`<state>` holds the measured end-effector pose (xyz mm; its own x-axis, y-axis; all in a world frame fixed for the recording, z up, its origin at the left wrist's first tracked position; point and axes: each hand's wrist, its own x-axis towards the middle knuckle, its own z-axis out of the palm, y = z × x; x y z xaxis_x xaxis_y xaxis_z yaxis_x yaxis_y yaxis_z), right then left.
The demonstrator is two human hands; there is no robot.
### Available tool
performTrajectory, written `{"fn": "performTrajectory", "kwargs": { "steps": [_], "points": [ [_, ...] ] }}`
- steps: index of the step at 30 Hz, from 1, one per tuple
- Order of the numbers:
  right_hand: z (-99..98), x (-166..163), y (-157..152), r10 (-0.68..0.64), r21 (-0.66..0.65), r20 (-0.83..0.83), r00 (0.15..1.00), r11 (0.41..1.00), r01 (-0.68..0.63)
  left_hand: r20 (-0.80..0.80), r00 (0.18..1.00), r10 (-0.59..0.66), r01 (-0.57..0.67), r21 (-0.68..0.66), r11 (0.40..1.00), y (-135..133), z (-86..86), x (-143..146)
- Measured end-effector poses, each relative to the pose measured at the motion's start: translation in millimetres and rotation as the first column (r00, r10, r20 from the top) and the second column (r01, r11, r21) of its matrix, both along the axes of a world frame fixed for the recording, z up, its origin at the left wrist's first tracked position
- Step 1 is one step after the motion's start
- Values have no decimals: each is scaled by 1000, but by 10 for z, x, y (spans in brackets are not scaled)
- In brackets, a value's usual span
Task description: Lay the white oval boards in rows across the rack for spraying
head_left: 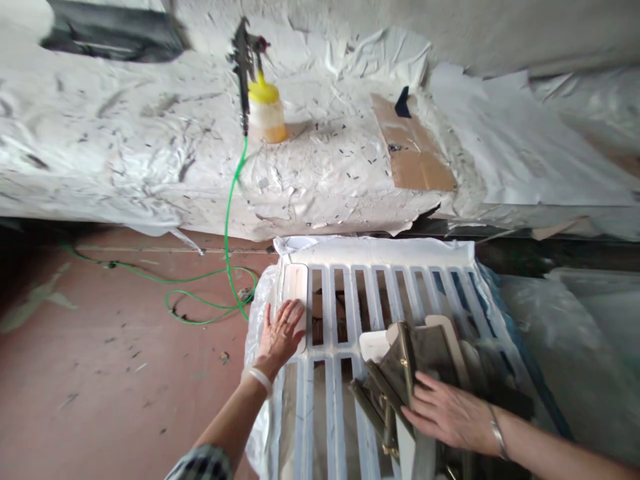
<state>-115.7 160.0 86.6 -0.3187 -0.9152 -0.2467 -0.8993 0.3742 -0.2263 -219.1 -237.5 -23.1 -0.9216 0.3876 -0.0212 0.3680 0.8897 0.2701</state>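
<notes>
My left hand (pixel 280 333) lies flat on a panel (pixel 296 283) at the far left corner of the rack (pixel 390 293). Left of it the floor (pixel 110 347) is free, save for the hose (pixel 227 220) looped just beside that corner. Between my 2 hands the slats are bare, so a hand can cross there. My right hand (pixel 450 413) rests flat on a stack (pixel 405 360) that fills the rack's near right part and blocks that side. Past the stack, the far slats run clear to the bench (pixel 125 153). There the spray gun (pixel 245 60) stands upright, and the cardboard (pixel 413 150) lies flat well apart from it.
</notes>
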Motion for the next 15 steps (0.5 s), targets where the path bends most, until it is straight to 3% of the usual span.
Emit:
{"fn": "performTrajectory", "kwargs": {
  "steps": [2, 5, 7, 9, 12, 15],
  "points": [
    [122, -80, 105, -13, 3, -38, 999, 1000, 13, -3, 1000, 5, -5, 27, 1000, -1, 5, 3],
    [94, -17, 183, 103, -40, -213, 972, 993, -114, -13, 1000, 15, -14, 44, 999, -6, -14, 7],
    [-73, 129, 124, 143, -71, -329, 933, 982, -176, -12, 1000, 18, -18, 41, 999, -11, -40, 7],
    [-314, 305, -9, 49, -178, -356, 933, 977, -119, -10, 1000, 16, -15, 39, 999, -17, -67, 4],
    [-658, 490, -216, -117, -397, -265, 957, 918, 2, -4, 1000, 12, -12, 32, 999, -26, -98, -1],
    [-809, 491, -303, -125, -433, -219, 968, 901, 18, 2, 1000, 14, -14, 31, 999, -31, -112, 3]
  ]
}}
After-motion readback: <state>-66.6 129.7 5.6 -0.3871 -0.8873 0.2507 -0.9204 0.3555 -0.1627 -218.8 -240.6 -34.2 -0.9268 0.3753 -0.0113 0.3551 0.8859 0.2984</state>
